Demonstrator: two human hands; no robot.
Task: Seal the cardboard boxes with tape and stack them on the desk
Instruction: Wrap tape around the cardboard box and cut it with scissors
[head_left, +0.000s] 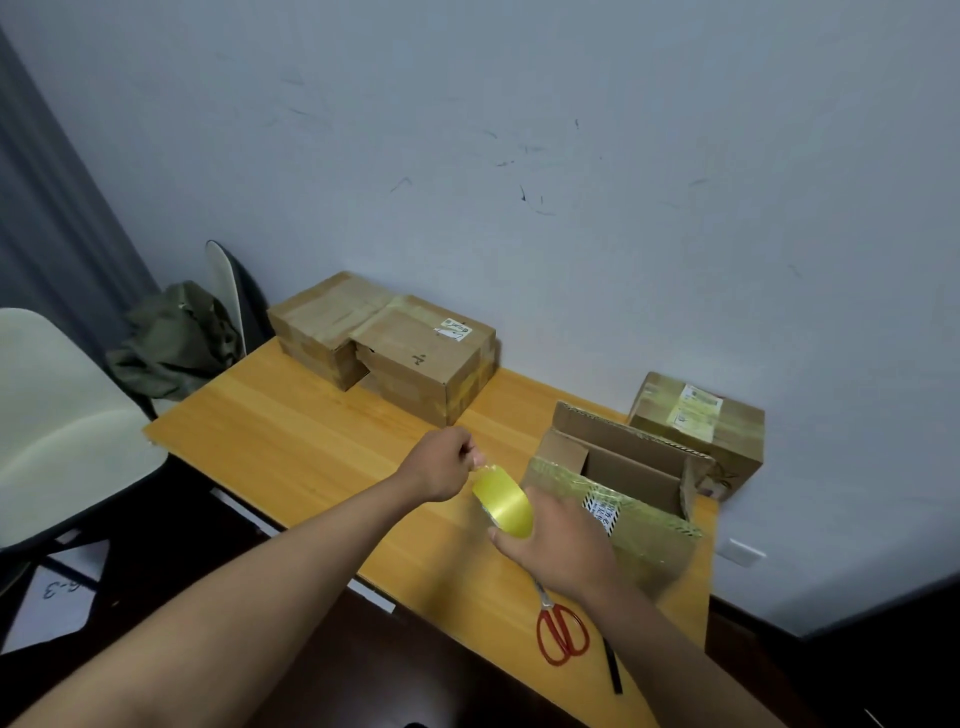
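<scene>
The right hand (558, 548) grips the tape roll (503, 500) above the desk's (291, 441) front edge, steadying it while the left hand (445, 462) pinches its free end, apparently to peel it. The open box (618, 493) waits just beside; sealed boxes (384, 340) sit along the back edge.

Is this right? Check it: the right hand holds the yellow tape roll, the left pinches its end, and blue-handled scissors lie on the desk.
One thing is wrong: the scissors have red handles, not blue, as the head view shows. The right hand holds the yellow tape roll, and the left hand pinches its end.
</scene>
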